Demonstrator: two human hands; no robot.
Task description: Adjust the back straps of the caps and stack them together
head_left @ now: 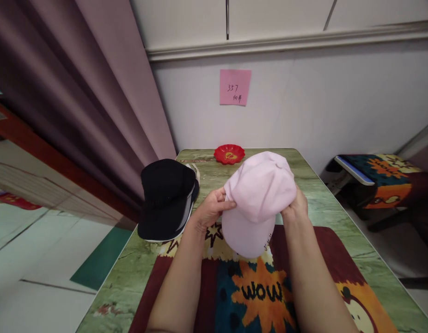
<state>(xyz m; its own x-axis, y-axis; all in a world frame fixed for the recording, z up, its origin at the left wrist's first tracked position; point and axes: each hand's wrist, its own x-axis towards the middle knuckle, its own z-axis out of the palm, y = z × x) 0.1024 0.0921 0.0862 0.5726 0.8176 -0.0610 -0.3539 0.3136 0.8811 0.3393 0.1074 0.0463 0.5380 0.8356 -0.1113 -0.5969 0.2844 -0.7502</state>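
A pale pink baseball cap [260,185] is held up between my two hands above the table, its brim tilted down toward me with small dark lettering at the brim's right edge. My left hand [214,206] pinches the cap's left side, the thumb lying on the outside near the brim. On the other side my right hand [296,201] grips the cap's edge, most of its fingers hidden behind the fabric. To the left of my left hand lies a black cap [167,194], stacked over other caps whose light and dark edges show beneath it.
A red scalloped dish [229,154] sits at the back of the green marbled table [120,286]. A colourful mat [207,296] covers the near side. Purple curtains [131,83] hang at left; a pink note [235,87] is on the wall. Another small table [383,175] stands at right.
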